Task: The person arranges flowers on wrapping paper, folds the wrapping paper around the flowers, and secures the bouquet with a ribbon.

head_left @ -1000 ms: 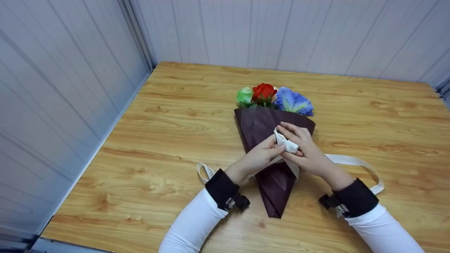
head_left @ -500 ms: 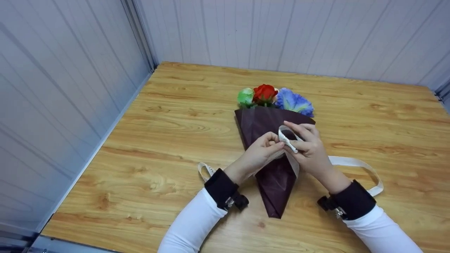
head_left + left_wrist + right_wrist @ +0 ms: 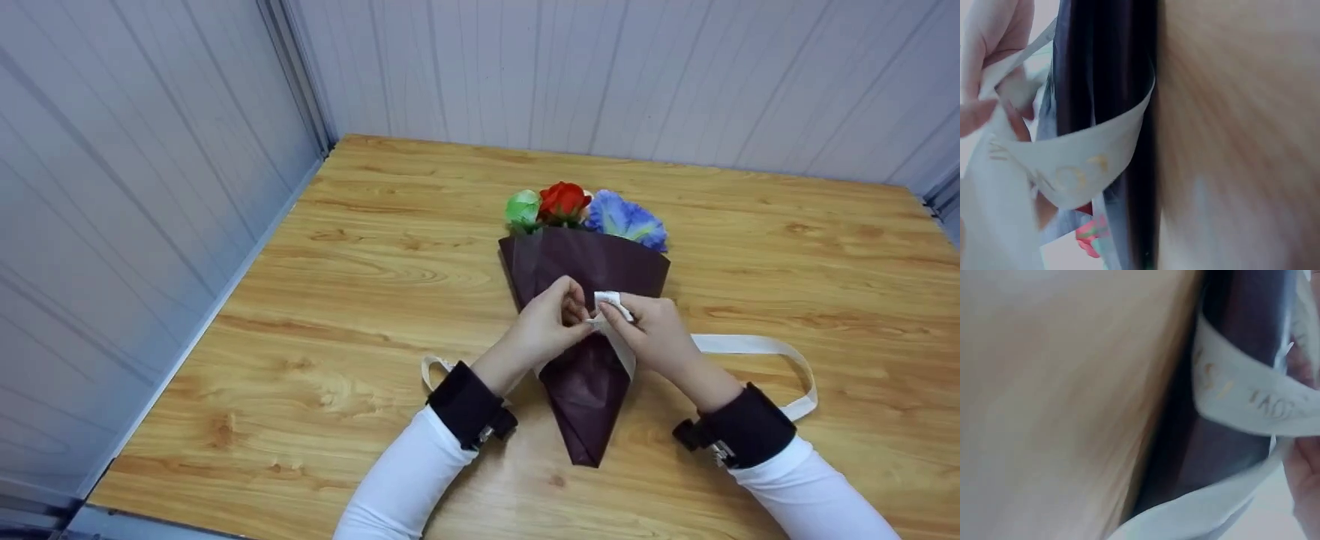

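Observation:
A bouquet in dark plum wrapping paper [image 3: 592, 251] lies on the table, its tip toward me. White ribbon [image 3: 609, 298] with gold lettering passes round its narrow part. My left hand [image 3: 541, 331] pinches the ribbon at the front of the wrap, fingers curled. My right hand [image 3: 658, 334] holds a folded piece of the same ribbon between thumb and fingers, close beside the left fingertips. In the left wrist view the ribbon band [image 3: 1086, 163] curves round the paper. The right wrist view shows lettered ribbon [image 3: 1252, 391] against the wrap. The hands partly hide the crossing of the ribbon.
A red flower [image 3: 565, 201], a green one [image 3: 523, 206] and a blue one [image 3: 626, 221] stick out of the wrap's top. Ribbon tails lie on the wooden table [image 3: 360, 300] at both sides, the right tail [image 3: 799, 367] looping widely. Pale walls stand behind and left.
The open ribbon loop between the hands has become a small folded piece in the right fingers. My left hand has turned, and its thumb and fingers now sit slightly lower at the ribbon.

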Motion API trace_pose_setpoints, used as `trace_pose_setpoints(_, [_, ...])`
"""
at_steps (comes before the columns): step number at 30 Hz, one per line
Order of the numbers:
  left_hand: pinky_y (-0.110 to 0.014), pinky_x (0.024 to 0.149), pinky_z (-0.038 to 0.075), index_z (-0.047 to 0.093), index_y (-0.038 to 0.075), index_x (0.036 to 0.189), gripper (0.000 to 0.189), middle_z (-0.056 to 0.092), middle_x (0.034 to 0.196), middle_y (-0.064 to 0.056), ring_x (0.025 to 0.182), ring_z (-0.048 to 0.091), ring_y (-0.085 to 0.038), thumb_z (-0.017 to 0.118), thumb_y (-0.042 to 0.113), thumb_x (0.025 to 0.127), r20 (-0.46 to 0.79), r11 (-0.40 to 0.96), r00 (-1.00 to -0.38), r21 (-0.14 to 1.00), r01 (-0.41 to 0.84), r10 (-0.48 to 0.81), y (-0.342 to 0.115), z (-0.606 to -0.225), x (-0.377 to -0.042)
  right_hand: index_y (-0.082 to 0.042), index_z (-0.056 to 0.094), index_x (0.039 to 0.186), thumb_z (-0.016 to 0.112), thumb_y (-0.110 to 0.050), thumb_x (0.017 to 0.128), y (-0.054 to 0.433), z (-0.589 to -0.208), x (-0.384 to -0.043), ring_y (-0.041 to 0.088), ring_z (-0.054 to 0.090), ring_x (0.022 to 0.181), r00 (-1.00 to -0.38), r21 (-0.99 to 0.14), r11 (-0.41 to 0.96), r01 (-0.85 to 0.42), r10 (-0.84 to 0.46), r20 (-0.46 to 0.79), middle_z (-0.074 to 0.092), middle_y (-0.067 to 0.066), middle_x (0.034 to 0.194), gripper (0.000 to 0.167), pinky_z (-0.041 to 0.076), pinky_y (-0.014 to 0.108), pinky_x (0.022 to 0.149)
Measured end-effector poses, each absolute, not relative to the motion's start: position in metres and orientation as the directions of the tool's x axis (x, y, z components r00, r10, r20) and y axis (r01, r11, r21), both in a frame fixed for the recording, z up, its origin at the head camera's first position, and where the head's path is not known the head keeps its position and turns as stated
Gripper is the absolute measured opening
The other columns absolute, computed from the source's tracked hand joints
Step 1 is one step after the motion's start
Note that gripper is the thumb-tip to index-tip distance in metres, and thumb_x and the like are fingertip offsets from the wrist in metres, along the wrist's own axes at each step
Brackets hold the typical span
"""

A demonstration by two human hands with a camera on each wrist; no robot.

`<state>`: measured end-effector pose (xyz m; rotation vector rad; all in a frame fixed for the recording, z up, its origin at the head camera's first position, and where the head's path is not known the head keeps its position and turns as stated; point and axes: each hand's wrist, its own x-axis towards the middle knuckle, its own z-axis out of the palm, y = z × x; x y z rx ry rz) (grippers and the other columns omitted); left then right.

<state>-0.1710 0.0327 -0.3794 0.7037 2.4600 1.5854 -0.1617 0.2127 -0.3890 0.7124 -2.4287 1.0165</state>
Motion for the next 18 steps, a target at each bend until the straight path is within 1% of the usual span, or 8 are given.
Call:
trace_pose_setpoints(1, [-0.016, 0.066, 0.041, 0.05, 0.005, 0.089, 0.019, 0.059, 0.08, -0.003, 0.07, 0.051, -0.006, 0.068, 0.004, 0.083, 0.175, 0.379, -0.882, 0.854, 0.357, 0.437, 0.032, -0.378, -0.17, -0.001, 0.067, 0.076, 0.065, -0.005, 0.087, 0.212, -0.388, -0.162, 0.004, 0.051, 0.056, -0.843, -0.595, 0.611, -0.523, -0.268, 0.466, 0.063, 0.002, 0.064, 0.012, 0.037, 0.015, 0.052])
trace_pose_setpoints(3, [-0.016, 0.06, 0.037, 0.054, 0.004, 0.08, 0.016, 0.055, 0.072, 0.0, 0.063, 0.047, -0.006, 0.069, 0.008, 0.082, 0.229, 0.432, -0.874, 0.798, 0.421, 0.429, 0.03, -0.375, -0.167, -0.001, 0.064, 0.073, 0.064, -0.012, 0.09, 0.212, -0.384, -0.162, 0.002, 0.045, 0.052, -0.931, -0.727, 0.583, -0.364, -0.209, 0.299, 0.057, -0.002, 0.061, 0.021, 0.035, 0.016, 0.05])
trace_pose_setpoints(5, [-0.016, 0.055, 0.033, 0.061, 0.006, 0.071, 0.016, 0.053, 0.064, 0.005, 0.055, 0.042, -0.005, 0.07, 0.014, 0.083, 0.223, 0.472, -0.864, 0.762, 0.443, 0.451, 0.028, -0.37, -0.164, 0.001, 0.063, 0.073, 0.063, -0.017, 0.092, 0.212, -0.38, -0.162, 0.002, 0.046, 0.051, -0.973, -0.827, 0.518, -0.218, -0.176, 0.146, 0.055, -0.004, 0.061, 0.026, 0.037, 0.017, 0.05])
trace_pose_setpoints(8, [-0.015, 0.049, 0.029, 0.069, 0.01, 0.064, 0.026, 0.045, 0.052, 0.012, 0.047, 0.036, -0.002, 0.068, 0.023, 0.086, 0.126, 0.53, -0.842, 0.726, 0.439, 0.525, 0.028, -0.364, -0.159, 0.009, 0.066, 0.08, 0.062, -0.018, 0.092, 0.212, -0.375, -0.163, 0.004, 0.053, 0.054, -0.985, -0.908, 0.411, -0.082, -0.17, 0.011, 0.06, -0.005, 0.066, 0.03, 0.043, 0.019, 0.051])
trace_pose_setpoints(11, [-0.016, 0.048, 0.027, 0.071, 0.013, 0.064, 0.029, 0.039, 0.049, 0.012, 0.047, 0.034, -0.002, 0.066, 0.028, 0.088, 0.049, 0.616, -0.828, 0.643, 0.454, 0.559, 0.032, -0.363, -0.157, 0.013, 0.068, 0.087, 0.063, -0.018, 0.092, 0.213, -0.373, -0.162, 0.005, 0.057, 0.056, -0.985, -0.927, 0.373, -0.024, -0.167, -0.042, 0.064, -0.005, 0.068, 0.032, 0.046, 0.02, 0.052])
trace_pose_setpoints(13, [-0.015, 0.05, 0.03, 0.075, 0.015, 0.069, 0.026, 0.049, 0.052, 0.013, 0.05, 0.038, -0.002, 0.066, 0.028, 0.089, 0.023, 0.652, -0.839, 0.618, 0.439, 0.544, 0.035, -0.366, -0.157, 0.013, 0.069, 0.088, 0.064, -0.019, 0.091, 0.213, -0.373, -0.162, 0.003, 0.056, 0.055, -0.986, -0.926, 0.378, -0.007, -0.155, -0.056, 0.063, -0.007, 0.066, 0.032, 0.046, 0.019, 0.05])
trace_pose_setpoints(15, [-0.014, 0.054, 0.035, 0.078, 0.016, 0.076, 0.021, 0.062, 0.061, 0.012, 0.056, 0.044, 0.0, 0.066, 0.027, 0.089, 0.011, 0.66, -0.858, 0.634, 0.403, 0.514, 0.036, -0.37, -0.158, 0.008, 0.071, 0.086, 0.064, -0.02, 0.091, 0.213, -0.373, -0.161, 0.003, 0.052, 0.05, -0.988, -0.927, 0.374, 0.02, -0.134, -0.076, 0.059, -0.009, 0.06, 0.03, 0.043, 0.019, 0.047])
trace_pose_setpoints(18, [-0.014, 0.056, 0.037, 0.078, 0.012, 0.085, 0.016, 0.066, 0.07, 0.008, 0.059, 0.045, -0.001, 0.066, 0.022, 0.089, -0.029, 0.588, -0.878, 0.753, 0.296, 0.479, 0.036, -0.374, -0.16, -0.002, 0.073, 0.08, 0.063, -0.021, 0.092, 0.213, -0.374, -0.161, 0.002, 0.051, 0.049, -0.986, -0.94, 0.332, 0.072, -0.118, -0.117, 0.058, -0.012, 0.057, 0.024, 0.043, 0.019, 0.046])
